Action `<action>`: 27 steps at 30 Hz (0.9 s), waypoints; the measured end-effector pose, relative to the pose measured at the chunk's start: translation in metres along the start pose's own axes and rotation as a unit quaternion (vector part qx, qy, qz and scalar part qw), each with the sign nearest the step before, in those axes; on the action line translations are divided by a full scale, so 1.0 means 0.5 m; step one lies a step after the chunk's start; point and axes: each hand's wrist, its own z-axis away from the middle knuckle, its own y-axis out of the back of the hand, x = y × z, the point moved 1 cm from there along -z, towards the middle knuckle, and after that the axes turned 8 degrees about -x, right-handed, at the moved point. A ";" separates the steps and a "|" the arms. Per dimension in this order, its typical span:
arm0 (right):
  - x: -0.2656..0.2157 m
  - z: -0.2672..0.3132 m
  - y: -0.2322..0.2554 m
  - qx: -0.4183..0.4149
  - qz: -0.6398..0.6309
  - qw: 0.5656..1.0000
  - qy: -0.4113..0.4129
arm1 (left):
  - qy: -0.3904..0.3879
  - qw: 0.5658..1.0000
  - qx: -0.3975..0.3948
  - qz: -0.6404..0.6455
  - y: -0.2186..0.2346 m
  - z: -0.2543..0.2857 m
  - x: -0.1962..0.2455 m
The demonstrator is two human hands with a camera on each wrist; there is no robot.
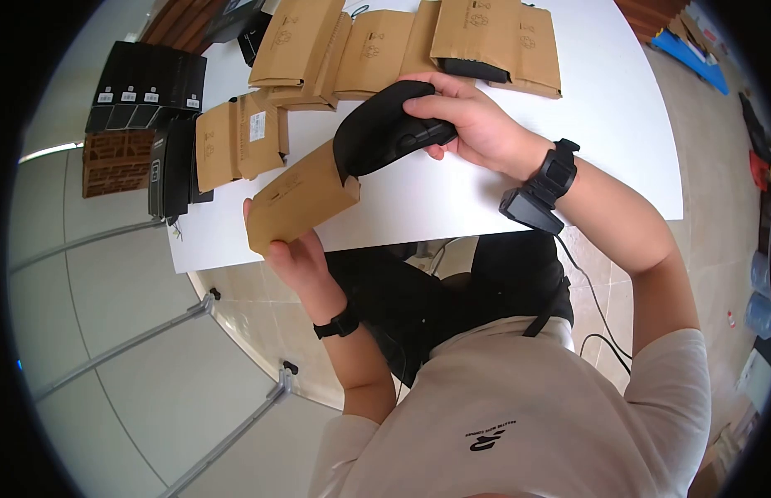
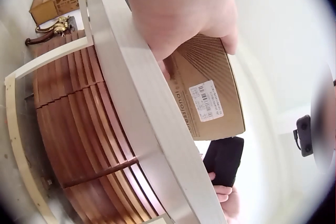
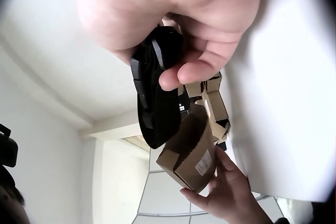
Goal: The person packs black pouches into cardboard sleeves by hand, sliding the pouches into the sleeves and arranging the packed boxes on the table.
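Observation:
My left hand [image 1: 298, 264] grips a brown cardboard box [image 1: 306, 197] by its lower end, thumb on one side; the left wrist view shows a white barcode label on the box [image 2: 206, 101]. In my right hand [image 1: 489, 124] is a black curved case [image 1: 385, 129], pinched between thumb and fingers at its far end. The case's other end meets the box's upper end. In the right wrist view, the box [image 3: 191, 153] has an open end beside the case [image 3: 157, 92], with my left hand [image 3: 231, 190] beneath it.
Several brown boxes [image 1: 373, 50] lie along the back of the white table [image 1: 617, 158], one with a black item showing at its end. More brown boxes [image 1: 219, 149] and black boxes [image 1: 149, 79] stand at the left. A cable [image 1: 593, 290] hangs from the right wrist camera.

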 end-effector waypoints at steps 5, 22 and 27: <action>0.010 0.000 0.000 0.010 0.033 0.999 -0.022 | -0.002 1.000 -0.008 0.013 -0.005 0.003 0.004; 0.025 0.005 -0.012 -0.036 0.203 0.978 -0.039 | 0.080 0.982 -0.030 -0.167 -0.036 -0.003 0.014; 0.020 0.017 -0.028 -0.062 0.224 0.972 -0.025 | 0.077 0.996 -0.027 -0.030 -0.017 -0.009 0.012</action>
